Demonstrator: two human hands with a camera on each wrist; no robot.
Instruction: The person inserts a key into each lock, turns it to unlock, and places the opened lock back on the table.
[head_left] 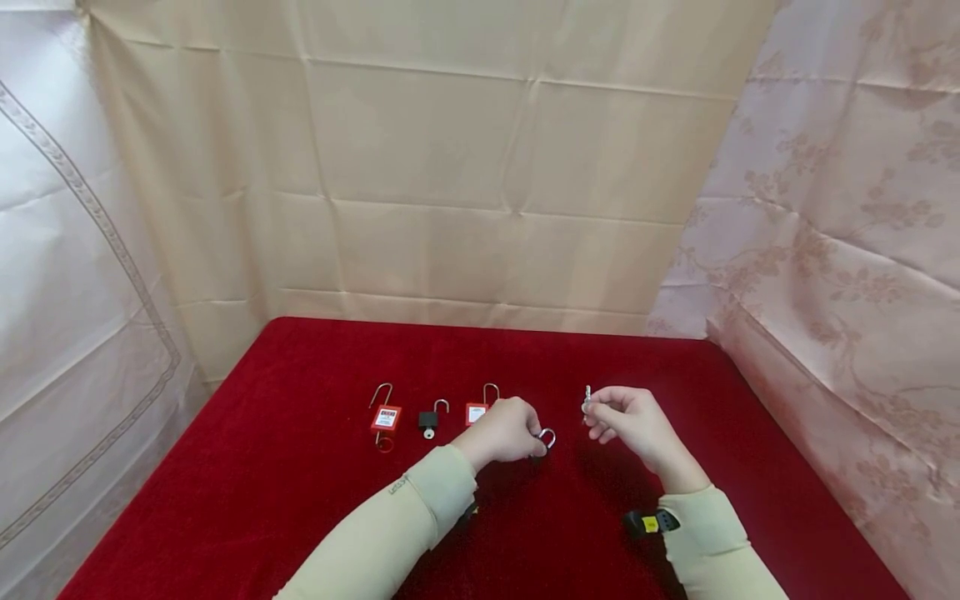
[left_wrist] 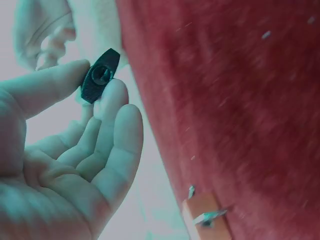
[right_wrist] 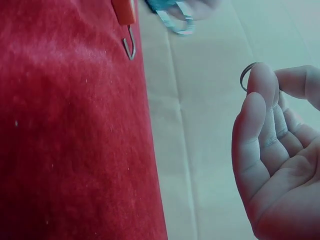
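Observation:
Between the thumb and fingertips of my left hand (head_left: 507, 429) is a small black padlock (left_wrist: 101, 75). Its keyhole faces the left wrist camera, and its raised shackle (head_left: 548, 437) shows in the head view. To the right, my right hand (head_left: 628, 418) pinches a small metal key (head_left: 587, 400), apart from the padlock. A thin metal ring (right_wrist: 243, 77) pokes out past those fingertips in the right wrist view; the fingers hide the rest. Both hands are above the red cloth.
Left of my hands lie a red padlock (head_left: 386, 418) with a red ring, a black padlock (head_left: 428, 420) with a key in it, and another red padlock (head_left: 476, 413) partly behind my left hand. Their shackles are raised. A red cloth (head_left: 300, 467) covers the table; beige curtain (head_left: 450, 167) hangs behind.

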